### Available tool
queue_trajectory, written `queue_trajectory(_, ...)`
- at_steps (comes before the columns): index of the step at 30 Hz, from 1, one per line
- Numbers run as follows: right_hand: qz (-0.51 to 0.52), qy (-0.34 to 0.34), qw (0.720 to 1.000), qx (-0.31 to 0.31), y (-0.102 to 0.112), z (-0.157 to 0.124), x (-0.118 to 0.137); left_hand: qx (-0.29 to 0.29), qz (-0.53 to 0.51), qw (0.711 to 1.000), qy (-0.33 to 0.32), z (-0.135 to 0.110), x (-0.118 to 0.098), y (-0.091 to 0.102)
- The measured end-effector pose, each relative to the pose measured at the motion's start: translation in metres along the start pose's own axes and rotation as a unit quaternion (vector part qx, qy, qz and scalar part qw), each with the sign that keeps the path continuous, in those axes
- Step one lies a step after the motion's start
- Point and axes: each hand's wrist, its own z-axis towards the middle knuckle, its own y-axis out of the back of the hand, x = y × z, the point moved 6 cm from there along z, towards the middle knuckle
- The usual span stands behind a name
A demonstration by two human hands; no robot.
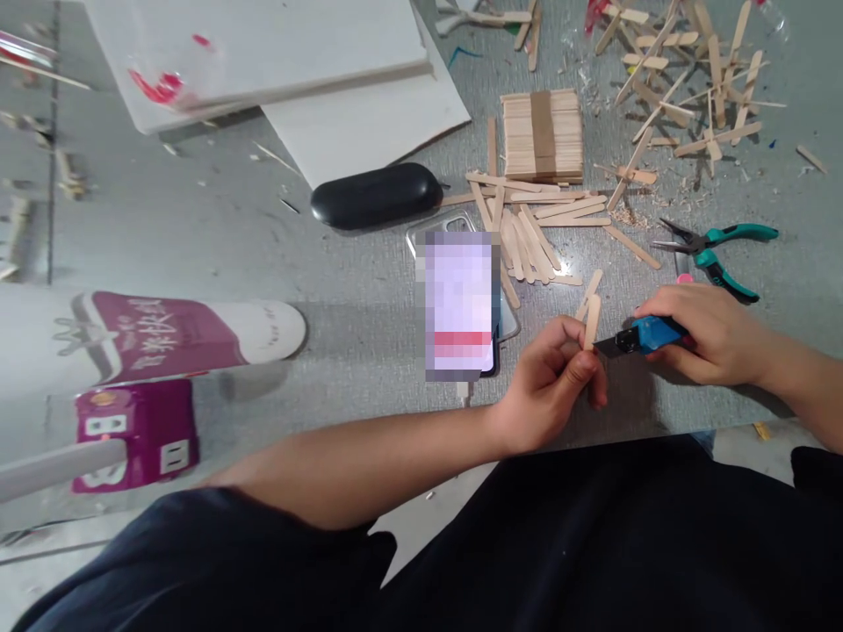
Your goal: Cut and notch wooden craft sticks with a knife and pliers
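Observation:
Near the table's front edge, my left hand (550, 382) pinches a wooden craft stick (593, 321) that points up from between thumb and fingers. A second pale stick piece (586, 294) shows just behind it; whether it is held too I cannot tell. My right hand (708, 333) is wrapped round a blue utility knife (659, 333). Its dark blade points left and reaches the lower end of the stick at my left fingertips. Loose craft sticks (527, 241) lie scattered beyond my left hand, below a paper-banded bundle of sticks (517, 136).
Teal-handled pliers (702, 246) lie beyond my right hand. A phone (459, 303) with a cable sits left of my left hand, near a black case (375, 195). Glued stick pieces (711, 96) cover the far right. White boards (263, 53) and a purple-and-white cup (177, 342) are leftward.

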Motion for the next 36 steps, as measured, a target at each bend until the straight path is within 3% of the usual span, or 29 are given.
queue_trajectory(8,-0.049,0.025,0.998,0.001,0.001,-0.001,0.003,-0.022,0.010,1.000,0.015,-0.005,-0.001,0.001)
queue_trajectory(14,-0.077,0.023,0.996,0.025,-0.001,-0.002,0.003,-0.006,0.013,0.999,-0.033,-0.003,-0.005,0.000)
queue_trajectory(23,-0.131,0.030,0.991,0.007,0.003,-0.002,0.007,-0.001,0.020,0.997,-0.071,0.000,-0.010,-0.001)
queue_trajectory(33,-0.041,-0.042,0.994,0.091,-0.007,-0.005,-0.003,0.009,-0.018,1.000,-0.015,0.002,-0.009,-0.001)
queue_trajectory(36,-0.023,-0.079,0.993,0.088,-0.012,-0.010,-0.008,0.007,-0.016,1.000,-0.001,0.001,-0.009,-0.001)
